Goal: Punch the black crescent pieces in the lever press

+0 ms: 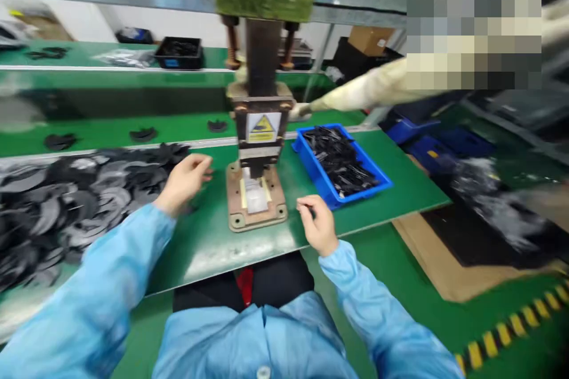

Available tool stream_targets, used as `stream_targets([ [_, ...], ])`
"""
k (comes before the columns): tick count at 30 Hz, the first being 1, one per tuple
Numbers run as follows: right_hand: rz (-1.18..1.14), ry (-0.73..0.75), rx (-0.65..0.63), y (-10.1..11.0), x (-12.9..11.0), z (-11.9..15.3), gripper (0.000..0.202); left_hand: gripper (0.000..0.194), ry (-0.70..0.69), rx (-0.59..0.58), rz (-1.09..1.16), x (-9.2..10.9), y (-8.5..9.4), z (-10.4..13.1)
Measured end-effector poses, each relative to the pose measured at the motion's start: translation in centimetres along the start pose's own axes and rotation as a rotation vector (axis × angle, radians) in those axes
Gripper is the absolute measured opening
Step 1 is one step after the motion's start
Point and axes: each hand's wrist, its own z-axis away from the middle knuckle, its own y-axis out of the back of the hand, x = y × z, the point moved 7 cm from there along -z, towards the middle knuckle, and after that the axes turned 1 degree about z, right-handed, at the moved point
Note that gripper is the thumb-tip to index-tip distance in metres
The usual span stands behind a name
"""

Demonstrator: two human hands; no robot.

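My left hand (185, 180) hovers left of the press base, near a pile of black curved pieces (95, 195). Its fingers are bent together, and what they hold, if anything, is too small to make out. On the other side of the press (263, 124), my right hand (316, 222) is curled near the table edge, thumb against fingers; nothing clear shows between them. A pale, shiny block (256, 196) lies on the press's base plate (235, 210) under the dark ram. Dark slim pieces (340, 160) fill a blue bin (320, 180) right of the press.
Behind the table runs a green belt (178, 127) with a few black pieces on it. A black tray (180, 62) stands on the far shelf. A white flexible hose (368, 86) stretches from the upper right to the press. Cardboard (427, 260) lies at the right.
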Motion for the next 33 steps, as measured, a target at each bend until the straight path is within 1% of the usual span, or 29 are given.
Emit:
stream_targets([
  [1,0.021,0.020,-0.019,0.4,-0.6,0.0,0.019,0.044,-0.005,-0.009,-0.081,-0.6,0.6,2.5],
  [2,0.047,0.033,-0.027,1.0,-1.0,-0.2,0.020,0.052,-0.012,-0.072,-0.155,-1.4,0.7,4.9],
  [3,0.078,0.040,-0.030,1.8,-1.3,-0.5,0.020,0.056,-0.036,-0.102,-0.195,-2.2,1.1,7.1],
  [5,0.153,0.030,-0.011,4.1,-1.2,-1.4,0.022,0.059,-0.069,-0.211,-0.238,-4.0,1.3,11.0],
  [7,0.247,-0.006,0.022,7.1,-0.2,-2.9,0.025,0.057,-0.130,-0.277,-0.262,-5.3,1.4,13.9],
  [8,0.298,-0.032,0.039,8.6,0.6,-3.9,0.027,0.056,-0.163,-0.283,-0.268,-5.6,1.4,14.9],
  [10,0.408,-0.097,0.059,11.4,2.9,-6.1,0.028,0.053,-0.215,-0.257,-0.274,-6.0,1.5,15.9],
  [12,0.512,-0.161,0.039,13.3,5.3,-8.3,0.027,0.050,-0.236,-0.208,-0.275,-6.0,1.5,16.0],
  [13,0.558,-0.185,0.015,13.9,6.4,-9.4,0.027,0.049,-0.244,-0.193,-0.281,-6.0,1.4,15.9],
  [15,0.633,-0.217,-0.047,14.1,8.2,-11.1,0.029,0.045,-0.273,-0.195,-0.305,-5.7,1.0,15.8],
  [18,0.706,-0.239,-0.135,13.0,9.8,-12.6,0.030,0.040,-0.321,-0.251,-0.331,-5.4,0.2,16.1],
  [21,0.756,-0.253,-0.170,12.1,10.1,-13.3,0.019,0.039,-0.353,-0.257,-0.324,-5.2,0.1,16.5],
  [23,0.774,-0.255,-0.157,12.4,9.8,-13.5,0.012,0.038,-0.368,-0.245,-0.314,-5.1,0.1,16.6],
  [25,0.772,-0.252,-0.119,13.2,8.9,-13.4,0.010,0.037,-0.378,-0.236,-0.307,-4.9,0.1,16.6],
  [27,0.743,-0.243,-0.057,14.0,7.5,-13.1,0.013,0.036,-0.385,-0.230,-0.296,-4.4,0.0,16.7],
  [29,0.696,-0.230,0.008,14.1,5.6,-12.1,0.018,0.035,-0.396,-0.228,-0.267,-3.8,-0.3,16.9],
  [30,0.653,-0.215,0.034,13.5,4.4,-11.3,0.021,0.033,-0.406,-0.226,-0.246,-3.4,-0.5,17.1],
  [31,0.589,-0.193,0.047,12.5,3.1,-10.3,0.024,0.031,-0.420,-0.225,-0.221,-3.1,-0.8,17.3],
  [32,0.504,-0.162,0.041,11.0,1.7,-9.1,0.025,0.026,-0.436,-0.221,-0.194,-2.8,-1.0,17.4],
  [33,0.336,-0.116,0.026,9.1,0.0,-7.7,0.026,0.021,-0.450,-0.221,-0.168,-2.5,-1.3,17.6],
])
